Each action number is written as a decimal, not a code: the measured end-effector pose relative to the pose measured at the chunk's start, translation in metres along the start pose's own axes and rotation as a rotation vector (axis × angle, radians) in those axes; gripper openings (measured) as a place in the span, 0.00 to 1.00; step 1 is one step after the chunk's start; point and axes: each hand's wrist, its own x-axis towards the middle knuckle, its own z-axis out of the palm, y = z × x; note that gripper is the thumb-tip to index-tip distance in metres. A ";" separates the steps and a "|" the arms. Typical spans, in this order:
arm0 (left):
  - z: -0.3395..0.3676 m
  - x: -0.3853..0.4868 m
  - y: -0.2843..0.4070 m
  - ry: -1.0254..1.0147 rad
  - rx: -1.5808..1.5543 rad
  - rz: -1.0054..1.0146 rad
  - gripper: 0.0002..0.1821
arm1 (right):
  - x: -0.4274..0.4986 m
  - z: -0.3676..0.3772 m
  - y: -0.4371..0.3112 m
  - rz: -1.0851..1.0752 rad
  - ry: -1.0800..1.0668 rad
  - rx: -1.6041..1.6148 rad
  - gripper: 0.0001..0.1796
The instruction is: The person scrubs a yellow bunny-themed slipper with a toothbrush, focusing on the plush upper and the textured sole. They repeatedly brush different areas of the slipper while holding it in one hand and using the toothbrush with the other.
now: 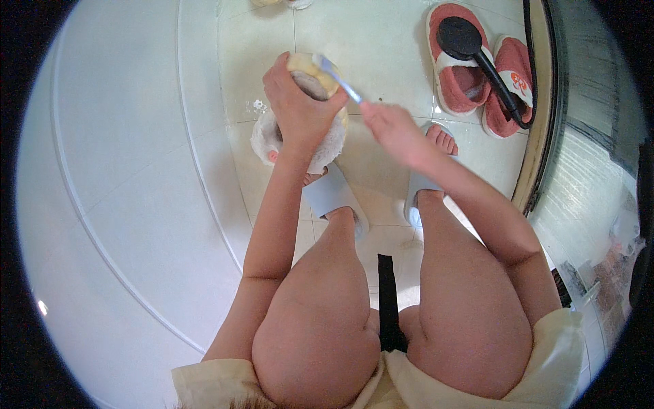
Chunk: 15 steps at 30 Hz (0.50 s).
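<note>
My left hand grips a plush slipper with white fleece and a pale yellow edge, above the floor. The slipper's far end tilts up past my fingers, and its greyish inside shows there. A pink detail sits on the white fleece near my wrist. In my right hand is a slim brush like a toothbrush, with a pale blue and white handle. Its head lies against the yellow edge at the far end, slightly blurred. My hand and forearm hide the slipper's middle.
A black shower head rests across pink slippers at the far right, its hose running along a door frame. Foam spots the tiled floor. My feet wear pale slides. Another fluffy item shows at the top edge.
</note>
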 end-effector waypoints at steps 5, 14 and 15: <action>-0.001 0.001 -0.003 0.011 0.005 0.015 0.49 | -0.006 0.005 0.005 -0.011 -0.040 -0.129 0.28; -0.001 -0.001 -0.004 -0.018 0.018 -0.005 0.49 | 0.001 -0.003 0.002 0.081 0.009 0.009 0.29; -0.001 -0.001 -0.004 -0.010 0.023 -0.015 0.49 | 0.002 -0.002 -0.001 0.062 -0.006 0.023 0.29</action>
